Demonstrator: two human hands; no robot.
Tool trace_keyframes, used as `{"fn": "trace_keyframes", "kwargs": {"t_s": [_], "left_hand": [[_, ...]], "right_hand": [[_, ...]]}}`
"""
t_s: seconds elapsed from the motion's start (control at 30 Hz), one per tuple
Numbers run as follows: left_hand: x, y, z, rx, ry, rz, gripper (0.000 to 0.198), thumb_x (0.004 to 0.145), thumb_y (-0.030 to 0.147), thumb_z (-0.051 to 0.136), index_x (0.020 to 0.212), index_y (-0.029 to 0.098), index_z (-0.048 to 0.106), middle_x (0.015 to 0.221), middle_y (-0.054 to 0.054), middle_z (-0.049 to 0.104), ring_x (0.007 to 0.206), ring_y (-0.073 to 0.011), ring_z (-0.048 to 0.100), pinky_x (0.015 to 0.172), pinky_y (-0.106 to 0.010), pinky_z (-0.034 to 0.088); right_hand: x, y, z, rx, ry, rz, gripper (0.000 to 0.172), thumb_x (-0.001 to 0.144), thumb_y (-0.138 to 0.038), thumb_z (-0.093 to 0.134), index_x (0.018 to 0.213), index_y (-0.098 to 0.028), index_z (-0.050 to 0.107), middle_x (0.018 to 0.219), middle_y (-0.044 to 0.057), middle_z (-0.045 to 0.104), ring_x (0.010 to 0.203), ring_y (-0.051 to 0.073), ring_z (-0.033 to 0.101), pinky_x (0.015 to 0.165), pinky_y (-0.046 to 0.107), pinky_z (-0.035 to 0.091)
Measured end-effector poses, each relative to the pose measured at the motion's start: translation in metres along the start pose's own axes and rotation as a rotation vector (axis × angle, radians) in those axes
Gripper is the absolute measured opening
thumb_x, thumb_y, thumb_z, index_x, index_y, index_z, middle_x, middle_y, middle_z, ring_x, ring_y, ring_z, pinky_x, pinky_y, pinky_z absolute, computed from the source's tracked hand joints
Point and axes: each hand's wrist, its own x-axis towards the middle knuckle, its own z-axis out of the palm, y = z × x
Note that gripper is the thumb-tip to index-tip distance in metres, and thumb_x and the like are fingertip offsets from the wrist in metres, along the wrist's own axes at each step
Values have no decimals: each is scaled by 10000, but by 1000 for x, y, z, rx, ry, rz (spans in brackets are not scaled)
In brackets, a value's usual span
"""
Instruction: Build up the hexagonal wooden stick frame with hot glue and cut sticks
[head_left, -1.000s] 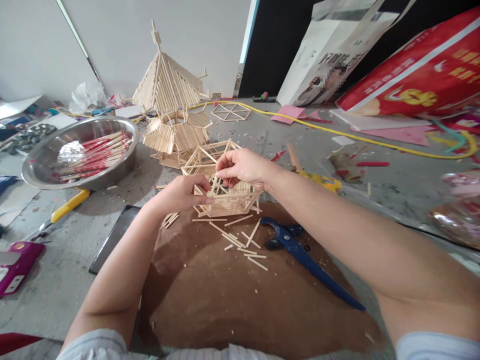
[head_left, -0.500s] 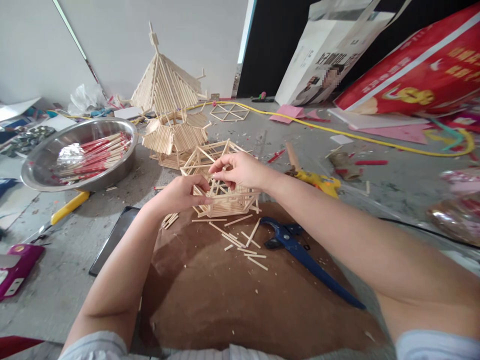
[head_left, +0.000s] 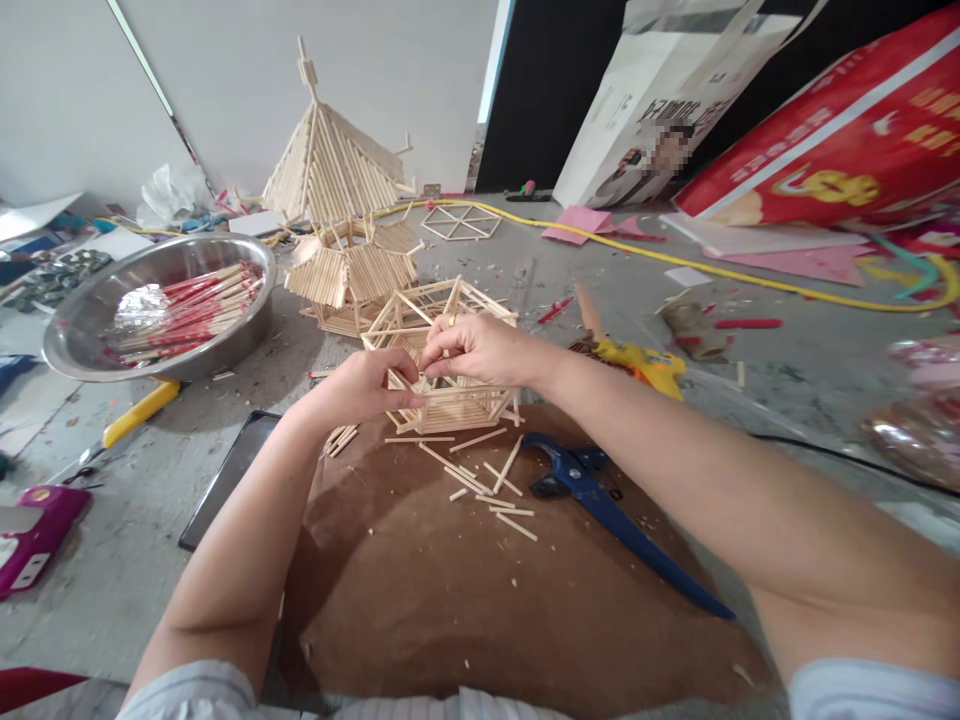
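A six-sided frame of thin wooden sticks stands at the far edge of a brown board. My left hand is closed on its near left corner, thumb along the top rail. Over the middle of the frame is my right hand, fingertips pinched together inside the frame's top; whatever they hold is too small or hidden to make out. A ring shows on one finger. Loose cut sticks lie on the board in front, beside a blue-handled cutter.
Behind the frame stand a tiered stick model and a pointed stick roof. To the left are a metal bowl of red-tipped sticks, a yellow-handled knife and a dark flat device. A yellow glue gun lies right, near a yellow cord.
My right hand has dipped slightly lower into the frame, its fingers drawn closer together. My left hand keeps its hold, and the view has shifted a little.
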Motion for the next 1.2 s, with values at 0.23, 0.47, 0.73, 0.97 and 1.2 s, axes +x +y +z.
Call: {"fn": "trace_keyframes", "kwargs": {"t_s": [0.23,0.47,0.73,0.97,1.2], "left_hand": [[1,-1,1,-19,6,6,230,675,327,641,808,150,579,580,45,500,534,-69,426,547,-199,320],[0,-1,1,-4,4,31,238,687,331,634,825,147,575,595,48,500,559,-69,442,569,-199,338],[1,-3,2,14,-3,32,253,690,350,633,823,142,572,599,42,500,569,-74,451,574,-203,354],[-1,0,-3,21,-37,-7,314,686,377,627,892,144,584,600,37,503,541,-71,434,540,-201,348],[-3,-3,-5,-32,41,10,318,807,436,457,847,146,583,571,33,463,515,-65,381,490,-193,297]], "right_hand": [[3,-2,-1,-21,-45,4,88,729,-195,623,778,-156,684,768,9,539,704,104,523,725,281,387],[4,-2,-2,-12,-87,-4,85,737,-208,608,766,-161,674,763,6,523,702,104,505,711,279,368],[5,1,-2,11,-128,-54,103,752,-219,582,755,-158,666,787,23,533,726,113,500,735,288,368],[0,2,-11,-5,-18,-68,143,764,-229,569,816,-156,680,783,32,574,720,117,517,725,300,389],[-7,13,-14,-179,71,-117,152,760,-191,573,846,-174,698,850,49,599,750,127,532,713,294,400]]}}
